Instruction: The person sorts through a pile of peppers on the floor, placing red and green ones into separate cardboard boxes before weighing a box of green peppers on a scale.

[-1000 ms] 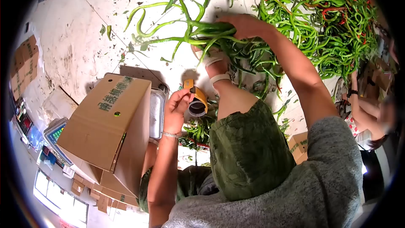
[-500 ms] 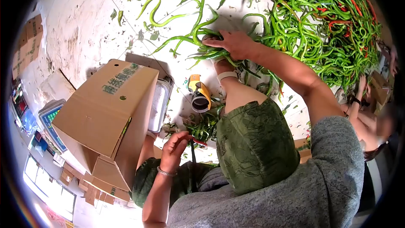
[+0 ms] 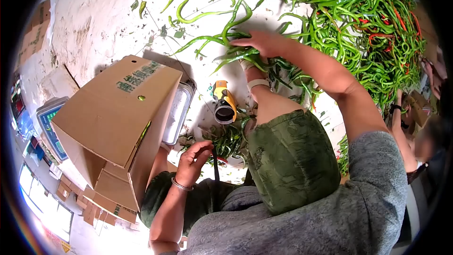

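Since the first frame, the left hand (image 3: 192, 163) has withdrawn from the yellow tape dispenser (image 3: 228, 97) toward the lap, and the right hand (image 3: 268, 43) has lowered its bunch of green peppers (image 3: 241, 58) beside the foot.

Head view, right hand: palm faces down over the bunch, with thumb and fingers directed left. Its grip touches the peppers; whether the fingers are clamped on any of them cannot be told. The bunch lies on the floor (image 3: 108, 9) next to the sandalled foot, with several curved peppers spreading left. A large pepper heap (image 3: 339, 42), mostly green with some red, adjoins on the right.

Head view, left hand: fingers are curled, with thumb and fingertips close together. Whether this grip holds anything cannot be told. The dispenser lies on the floor, apart from both hands. A cardboard box (image 3: 108, 118) stands to the left, beside the rim of a metal platform (image 3: 181, 106).
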The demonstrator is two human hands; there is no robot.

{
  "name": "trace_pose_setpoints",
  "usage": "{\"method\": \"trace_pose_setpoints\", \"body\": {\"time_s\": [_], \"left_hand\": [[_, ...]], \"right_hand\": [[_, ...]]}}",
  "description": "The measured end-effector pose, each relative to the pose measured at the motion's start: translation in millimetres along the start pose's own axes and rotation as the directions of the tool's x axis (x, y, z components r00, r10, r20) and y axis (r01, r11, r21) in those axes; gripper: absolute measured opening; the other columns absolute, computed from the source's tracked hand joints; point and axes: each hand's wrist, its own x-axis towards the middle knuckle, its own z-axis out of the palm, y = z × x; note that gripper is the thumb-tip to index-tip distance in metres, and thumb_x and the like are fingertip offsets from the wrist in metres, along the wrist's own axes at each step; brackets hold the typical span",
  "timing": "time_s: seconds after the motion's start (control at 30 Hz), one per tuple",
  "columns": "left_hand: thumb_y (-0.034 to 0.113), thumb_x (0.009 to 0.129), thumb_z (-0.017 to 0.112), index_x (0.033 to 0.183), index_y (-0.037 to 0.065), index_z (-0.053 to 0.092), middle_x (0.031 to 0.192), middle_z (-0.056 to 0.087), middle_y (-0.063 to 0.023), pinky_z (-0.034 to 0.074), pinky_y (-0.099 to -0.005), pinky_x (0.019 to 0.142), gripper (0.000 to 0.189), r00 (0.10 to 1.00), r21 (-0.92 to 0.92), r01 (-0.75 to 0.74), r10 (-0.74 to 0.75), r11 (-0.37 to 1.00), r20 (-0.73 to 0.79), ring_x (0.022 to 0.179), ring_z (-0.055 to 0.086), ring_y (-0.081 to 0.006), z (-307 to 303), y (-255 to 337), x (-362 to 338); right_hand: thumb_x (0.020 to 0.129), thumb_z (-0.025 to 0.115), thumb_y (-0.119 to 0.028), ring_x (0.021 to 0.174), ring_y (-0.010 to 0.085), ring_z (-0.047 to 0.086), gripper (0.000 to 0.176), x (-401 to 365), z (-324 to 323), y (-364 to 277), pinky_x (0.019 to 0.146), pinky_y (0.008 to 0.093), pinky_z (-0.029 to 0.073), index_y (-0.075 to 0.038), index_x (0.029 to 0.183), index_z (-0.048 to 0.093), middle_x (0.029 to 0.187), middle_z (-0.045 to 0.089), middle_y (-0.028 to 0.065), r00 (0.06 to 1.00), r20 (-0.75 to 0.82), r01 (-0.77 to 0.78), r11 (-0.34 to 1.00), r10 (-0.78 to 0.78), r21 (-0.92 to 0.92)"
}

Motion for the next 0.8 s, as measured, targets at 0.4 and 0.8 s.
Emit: {"method": "trace_pose_setpoints", "body": {"time_s": [0.4,0.8], "left_hand": [[0.007,0.09,0.053,0.117,0.002,0.054,0.107,0.061,-0.0062,0.043,-0.0268,0.089,0.027,0.994,0.063,-0.095,0.091,0.993,0.062,0.101,0.056,-0.0142,2,40,-8],[0.014,0.083,0.057,0.111,0.005,0.056,0.103,0.06,-0.0165,0.046,-0.0379,0.081,0.029,0.915,0.452,-0.389,0.393,0.803,0.089,0.095,0.058,-0.0335,2,42,-41]], "right_hand": [[0.061,0.066,-0.016,0.093,0.0298,0.059,0.079,0,3,8,0.081,0.0415,0.047,-0.032,0.134,0.04,0.1,0.06,0.0116,0.974,-0.007,-0.225,0.971,0.227,0.083],[0.059,0.067,-0.007,0.088,0.0197,0.058,0.052,-50,-87,-3,0.082,0.0307,0.045,-0.008,0.111,0.057,0.093,0.063,0.0093,0.982,-0.13,-0.05,0.841,0.141,0.538]]}}
